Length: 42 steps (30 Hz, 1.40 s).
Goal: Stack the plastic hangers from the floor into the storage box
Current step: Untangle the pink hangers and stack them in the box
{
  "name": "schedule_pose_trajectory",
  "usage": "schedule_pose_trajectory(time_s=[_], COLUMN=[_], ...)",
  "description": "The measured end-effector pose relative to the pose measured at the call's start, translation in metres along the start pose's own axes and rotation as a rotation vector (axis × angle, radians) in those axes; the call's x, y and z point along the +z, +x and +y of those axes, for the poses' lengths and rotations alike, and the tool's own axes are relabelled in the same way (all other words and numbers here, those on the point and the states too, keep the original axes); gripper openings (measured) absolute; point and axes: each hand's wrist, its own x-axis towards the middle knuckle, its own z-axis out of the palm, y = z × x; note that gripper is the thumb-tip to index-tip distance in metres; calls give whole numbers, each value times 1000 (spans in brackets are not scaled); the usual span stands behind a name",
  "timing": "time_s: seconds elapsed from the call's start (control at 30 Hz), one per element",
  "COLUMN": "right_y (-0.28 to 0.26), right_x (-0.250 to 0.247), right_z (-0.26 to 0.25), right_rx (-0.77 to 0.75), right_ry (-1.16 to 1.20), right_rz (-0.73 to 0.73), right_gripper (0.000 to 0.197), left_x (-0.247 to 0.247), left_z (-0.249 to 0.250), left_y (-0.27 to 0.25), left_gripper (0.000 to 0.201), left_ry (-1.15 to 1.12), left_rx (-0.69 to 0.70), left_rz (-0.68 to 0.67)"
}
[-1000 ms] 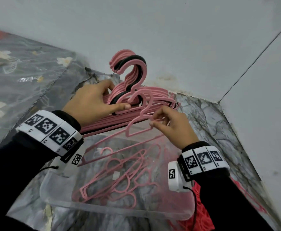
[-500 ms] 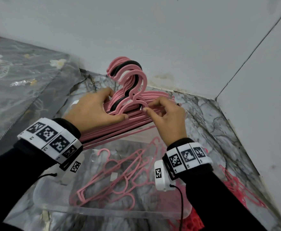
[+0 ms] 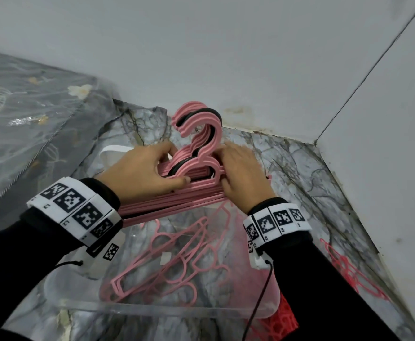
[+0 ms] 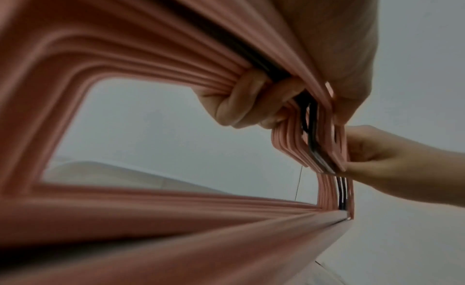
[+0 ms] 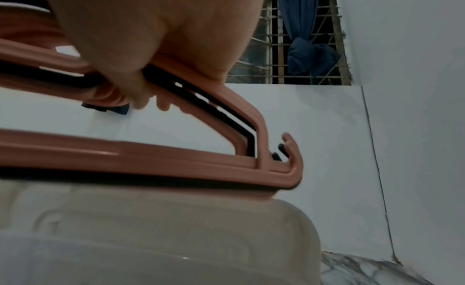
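Note:
A bundle of pink hangers (image 3: 196, 148) with a black one among them is held upright over the far edge of the clear storage box (image 3: 152, 312), hooks pointing up. My left hand (image 3: 140, 173) grips the bundle from the left of the hooks, fingers curled round the bars (image 4: 251, 102). On the right my right hand (image 3: 243, 175) grips the same bundle just below the hooks (image 5: 141, 84). Several pink hangers (image 3: 167, 262) lie flat inside the box. In the right wrist view the bundle's shoulder end (image 5: 276, 166) sits above the box rim (image 5: 226, 209).
The box stands on a marble-patterned floor (image 3: 312, 173) in a corner of white walls (image 3: 386, 143). A red mesh item (image 3: 349, 271) lies on the floor to the right of the box. A grey flowered plastic-covered surface (image 3: 29, 114) lies to the left.
My right hand carried one pink hanger up onto the bundle and now grips the whole bundle beside the hooks. The left hand kept its hold throughout.

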Motion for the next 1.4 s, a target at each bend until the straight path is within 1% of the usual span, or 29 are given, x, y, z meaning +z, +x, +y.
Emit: schedule_pose_trajectory(time_s=[0.07,0.13,0.2,0.27,0.3,0.37,0.4,0.47,0.53,0.57,0.63,0.67,0.73,0.77,0.83,0.87,0.9,0.93,0.97,1.0,1.03,1.07,1.1,1.17,1.23,1.3,1.4], right_y=[2,4,4,4,4,4,3,2,1,1,0,-2,-5,-8,-15,-19,-22,-24,-26,-28,-30,-32,-34,-36,-38,-42,-49], right_x=[0,0,0,1,1,2,3,6,10,11,11,8,-4,-12,-26,-30,-32,-28,-19,-5,12,31,50,87,118,147,182], right_z=[-1,1,3,4,6,10,11,11,10,9,10,13,21,26,40,47,53,55,55,53,48,43,37,30,26,27,34], right_rx=[15,9,7,6,18,67,92,111,110,111,96,84,87,108,167,210,263,306,319,294,249,199,153,31,-128,-260,-352], right_ry=[31,-23,-68,-83,-84,-73,-60,-23,23,43,99,133,178,188,176,162,146,112,60,-1,-61,-104,-126,-182,-299,-415,-557], right_rz=[30,31,20,7,-1,-16,-28,-63,-111,-141,-182,-188,-173,-143,-102,-146,-243,-382,-534,-666,-767,-834,-876,-933,-980,-1018,-1028], right_gripper=[37,29,30,32,33,37,39,40,35,32,33,38,51,53,44,40,36,31,25,20,13,10,16,28,33,34,31], left_x=[3,2,0,-3,-4,-4,-3,0,2,4,5,5,3,1,-4,-7,-9,-11,-12,-13,-14,-14,-14,-13,-10,-7,-4], left_z=[2,4,6,4,1,-2,-3,-4,-6,-8,-12,-15,-21,-24,-29,-31,-33,-34,-35,-35,-35,-35,-33,-29,-26,-24,-22], left_y=[1,3,3,2,1,-2,-4,-5,-4,-4,-2,-2,0,0,0,0,0,0,-1,0,-1,-1,-1,-1,0,0,2], left_gripper=[41,45,55,65,63,45,37,28,23,23,33,40,56,64,78,81,82,81,80,80,80,79,77,76,71,70,71], left_ry=[-48,-28,78,253,345,449,451,435,423,407,364,349,344,341,314,289,265,244,226,213,204,201,201,202,199,193,176], left_rx=[-16,-16,7,53,83,111,106,79,38,18,-30,-58,-95,-106,-119,-128,-138,-149,-161,-171,-176,-175,-167,-150,-141,-131,-139], left_rz=[-18,-27,-45,-53,-51,-41,-30,4,21,15,-14,-38,-85,-98,-88,-68,-44,-20,1,18,31,39,43,45,52,55,56])
